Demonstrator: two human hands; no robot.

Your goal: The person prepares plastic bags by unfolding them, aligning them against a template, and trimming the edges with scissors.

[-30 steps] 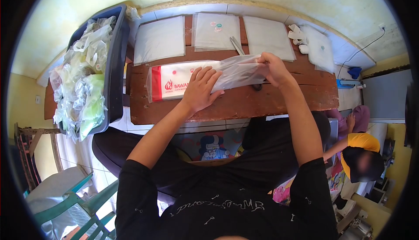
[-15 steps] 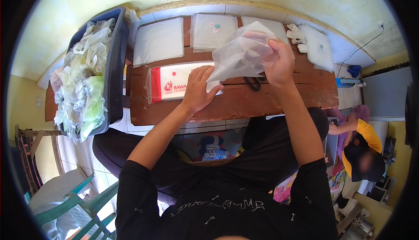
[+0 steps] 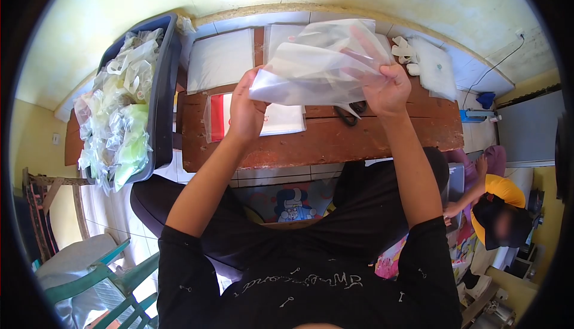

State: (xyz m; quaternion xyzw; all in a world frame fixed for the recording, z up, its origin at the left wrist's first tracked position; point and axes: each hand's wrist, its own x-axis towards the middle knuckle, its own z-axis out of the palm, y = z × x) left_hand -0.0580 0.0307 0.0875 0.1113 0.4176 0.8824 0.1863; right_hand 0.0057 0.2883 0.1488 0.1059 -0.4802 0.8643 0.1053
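Note:
Stretched between my hands above the table is a clear plastic bag (image 3: 317, 73). My left hand (image 3: 247, 111) pinches its left corner, and my right hand (image 3: 387, 92) grips its right end. Beneath the bag lies a red-and-white printed plastic pack (image 3: 281, 121), partly hidden by my left hand and the bag. Close to my right wrist, black handles that look like scissors (image 3: 347, 115) rest on the wood, partly covered.
A brown wooden table (image 3: 239, 159) holds stacks of clear bags (image 3: 220, 60) along its back, with a white bundle (image 3: 435, 69) at right. At left stands a dark bin (image 3: 164, 90) full of crumpled plastic bags. Another person (image 3: 508, 191) sits at the right.
My left hand has lifted off the printed pack and taken hold of the bag's left corner. The bag, bunched in my right hand before, is now spread wide.

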